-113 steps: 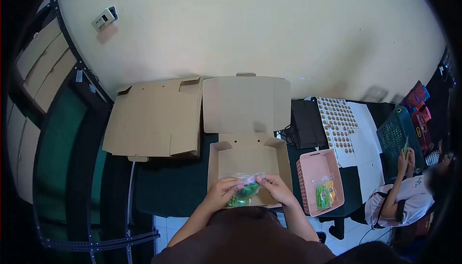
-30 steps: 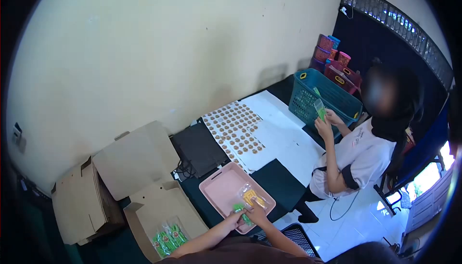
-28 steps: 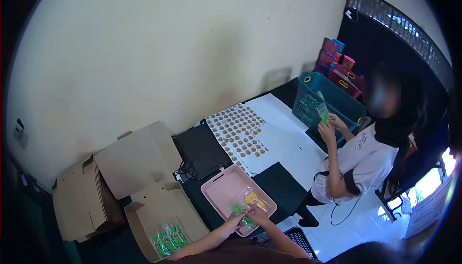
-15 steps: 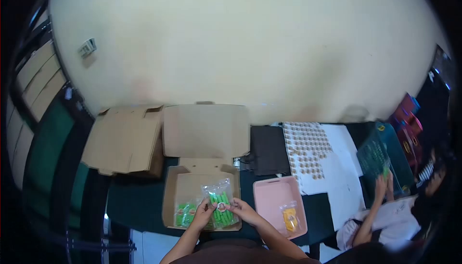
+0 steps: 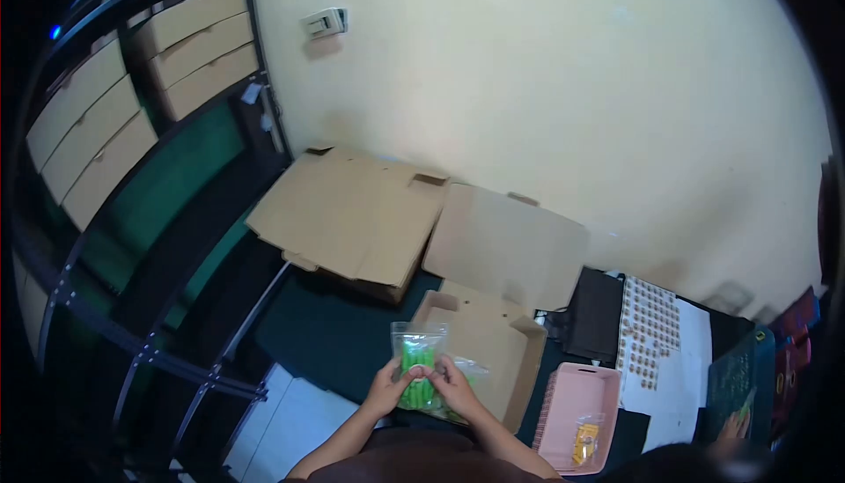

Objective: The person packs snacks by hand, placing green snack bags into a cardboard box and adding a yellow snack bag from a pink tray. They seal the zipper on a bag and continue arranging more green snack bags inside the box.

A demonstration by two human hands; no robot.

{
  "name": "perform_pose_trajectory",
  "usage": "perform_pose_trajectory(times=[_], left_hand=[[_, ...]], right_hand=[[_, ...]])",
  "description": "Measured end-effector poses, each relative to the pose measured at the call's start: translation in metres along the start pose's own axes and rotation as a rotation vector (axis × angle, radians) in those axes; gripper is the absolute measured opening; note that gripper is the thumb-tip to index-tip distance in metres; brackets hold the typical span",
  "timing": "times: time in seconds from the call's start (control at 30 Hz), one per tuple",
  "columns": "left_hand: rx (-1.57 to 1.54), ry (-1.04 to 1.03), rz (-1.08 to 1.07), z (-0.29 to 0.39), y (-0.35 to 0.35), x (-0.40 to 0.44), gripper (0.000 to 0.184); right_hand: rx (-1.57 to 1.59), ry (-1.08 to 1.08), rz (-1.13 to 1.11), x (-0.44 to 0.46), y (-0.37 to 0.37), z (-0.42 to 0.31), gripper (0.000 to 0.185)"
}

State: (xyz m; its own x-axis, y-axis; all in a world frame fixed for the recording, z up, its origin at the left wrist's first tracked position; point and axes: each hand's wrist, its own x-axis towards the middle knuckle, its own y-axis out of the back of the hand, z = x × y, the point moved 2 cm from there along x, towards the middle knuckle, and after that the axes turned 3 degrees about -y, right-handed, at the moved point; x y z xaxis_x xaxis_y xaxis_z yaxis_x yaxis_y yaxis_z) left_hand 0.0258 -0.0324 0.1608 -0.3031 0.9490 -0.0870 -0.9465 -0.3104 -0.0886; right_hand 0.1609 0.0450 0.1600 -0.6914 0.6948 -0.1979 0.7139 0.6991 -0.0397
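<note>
A clear zip bag of bright green sticks (image 5: 418, 355) is held upright in front of me, with a round label partly covered by my thumbs. My left hand (image 5: 389, 388) is closed on its left side. On the opposite side my right hand (image 5: 451, 384) grips it, both thumbs meeting at the label. Just behind the bag stands an open cardboard box (image 5: 493, 355), its lid (image 5: 506, 241) leaning back. Another clear bag (image 5: 475, 370) shows partly inside the box, mostly hidden behind my right hand.
Left of the open box sits a closed cardboard box (image 5: 352, 219). A pink basket (image 5: 550, 412) holds a bag of yellow pieces (image 5: 585, 441). Farther right are sticker sheets (image 5: 647, 333), a green crate (image 5: 738, 364) and another person's hand (image 5: 731, 430). Racks (image 5: 145, 342) stand at left.
My view has swung left, so the boxes and basket appear farther right. The green bag, still in both hands, is now over the open box's left front corner rather than its middle.
</note>
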Motion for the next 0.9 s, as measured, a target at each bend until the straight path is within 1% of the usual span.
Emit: perform_pose_trajectory(times=[0.03,0.07,0.13,0.17,0.23,0.27,0.33,0.4,0.47,0.5,0.53,0.57,0.6,0.63,0.67,0.73,0.77,0.87,0.9], left_hand=[[-0.082,0.001,0.012,-0.007,0.006,0.0,0.044],[-0.005,-0.025,0.046,0.011,0.006,-0.005,0.047],[0.169,-0.122,0.1,0.006,0.017,-0.007,0.048],[0.168,-0.12,0.105,0.008,0.02,-0.008,0.048],[0.472,-0.212,0.062,0.021,0.026,-0.008,0.046],[0.47,-0.213,0.061,0.028,0.027,-0.008,0.046],[0.346,-0.159,-0.011,0.041,0.028,-0.009,0.043],[0.328,-0.173,-0.008,0.05,0.03,-0.004,0.043],[0.306,-0.181,-0.007,0.049,0.032,0.001,0.043],[0.22,-0.178,0.003,0.044,0.035,0.007,0.043],[0.135,-0.172,0.01,0.039,0.035,0.011,0.043],[0.125,-0.229,0.036,0.037,0.034,0.017,0.044],[0.119,-0.222,0.028,0.047,0.03,0.021,0.044],[0.13,-0.254,-0.005,0.064,0.026,0.026,0.044],[0.141,-0.29,-0.039,0.073,0.022,0.029,0.045],[0.146,-0.316,-0.098,0.073,0.015,0.041,0.046],[0.178,-0.333,-0.109,0.077,0.011,0.045,0.046],[0.218,-0.389,-0.131,0.084,0.001,0.055,0.046],[0.169,-0.403,-0.129,0.079,-0.001,0.058,0.046]], right_hand=[[0.003,0.053,0.026,0.005,-0.008,0.003,0.027],[0.006,0.046,-0.006,0.006,-0.018,0.003,0.027],[0.116,0.033,0.044,0.007,-0.028,-0.003,0.032],[0.148,0.01,0.051,0.005,-0.034,-0.013,0.035],[0.089,0.038,0.045,0.005,-0.04,-0.022,0.035],[0.032,0.07,0.04,0.006,-0.041,-0.026,0.035],[0.05,0.083,0.009,0.008,-0.041,-0.035,0.033],[0.062,0.102,-0.023,0.014,-0.039,-0.038,0.032],[-0.018,0.091,0.043,0.018,-0.034,-0.034,0.03],[0.055,0.125,0.108,0.017,-0.039,-0.045,0.03],[0.051,0.12,0.114,0.02,-0.034,-0.045,0.03],[-0.035,0.107,0.112,0.022,-0.026,-0.043,0.031],[-0.119,0.093,0.112,0.024,-0.021,-0.042,0.031],[-0.12,0.163,0.142,0.028,-0.017,-0.046,0.031],[-0.123,0.159,0.155,0.029,-0.016,-0.053,0.031],[-0.035,0.265,0.201,0.025,-0.013,-0.077,0.031],[-0.039,0.193,0.179,0.024,-0.006,-0.081,0.029],[0.024,0.201,0.232,0.02,0.005,-0.081,0.03],[0.12,0.183,0.25,0.018,0.004,-0.084,0.032]])
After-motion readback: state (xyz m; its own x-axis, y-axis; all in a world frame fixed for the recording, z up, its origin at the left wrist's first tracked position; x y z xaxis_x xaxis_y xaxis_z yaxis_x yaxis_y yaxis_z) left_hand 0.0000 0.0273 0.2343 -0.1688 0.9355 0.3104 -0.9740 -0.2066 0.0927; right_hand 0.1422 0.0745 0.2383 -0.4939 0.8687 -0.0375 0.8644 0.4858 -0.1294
